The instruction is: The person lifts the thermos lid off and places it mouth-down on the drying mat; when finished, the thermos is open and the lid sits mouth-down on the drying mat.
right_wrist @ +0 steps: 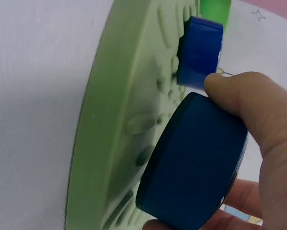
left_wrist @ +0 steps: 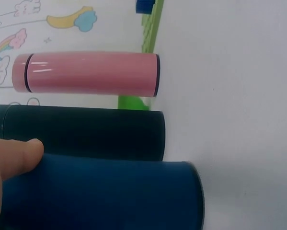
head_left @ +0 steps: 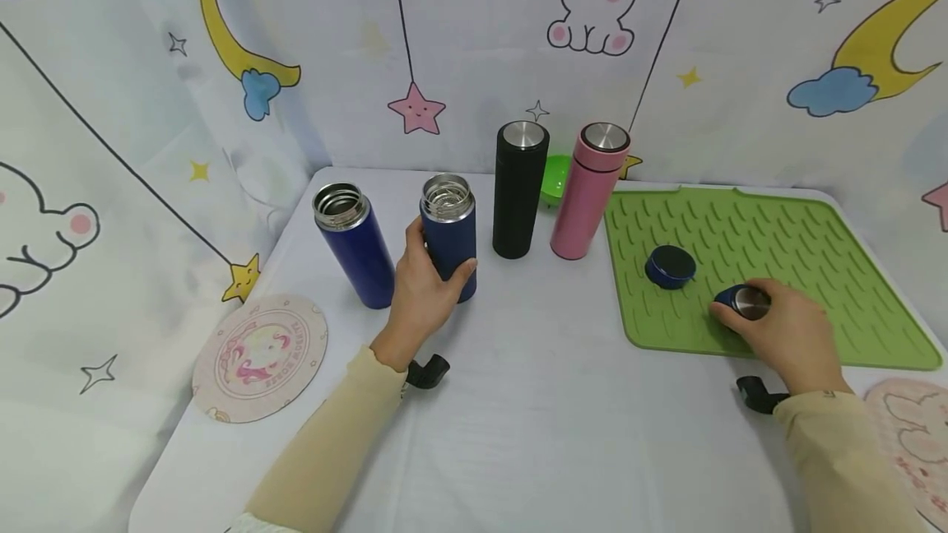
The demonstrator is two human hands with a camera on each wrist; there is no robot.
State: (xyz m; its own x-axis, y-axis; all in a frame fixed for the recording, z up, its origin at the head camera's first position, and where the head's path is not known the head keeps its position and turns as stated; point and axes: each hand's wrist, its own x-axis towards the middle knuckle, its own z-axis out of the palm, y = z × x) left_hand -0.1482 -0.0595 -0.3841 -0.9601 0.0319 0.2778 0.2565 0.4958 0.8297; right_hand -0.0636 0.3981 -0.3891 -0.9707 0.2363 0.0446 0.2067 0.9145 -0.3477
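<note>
While a lidless blue bottle (head_left: 453, 243) left of frame centre is presumably being steadied by the gripping left hand (head_left: 424, 288), the right hand (head_left: 800, 331) is pinching a blue lid (head_left: 744, 302) by its sides, mid-right; the green mat (head_left: 866, 294) is probably keeping another lid (head_left: 670, 267) from sliding.

A mat (head_left: 800, 229) lies on the counter (head_left: 578, 434), one lid (head_left: 670, 267) on it, a second lid (head_left: 750, 303) toward its near edge. Going left from the mat: first bottle (head_left: 587, 200), second bottle (head_left: 520, 192), third bottle (head_left: 449, 233), fourth bottle (head_left: 359, 257), left coaster (head_left: 262, 359). A bowl (head_left: 555, 178) sits behind the first two. A right coaster (head_left: 914, 434) lies before the mat's right end.
</note>
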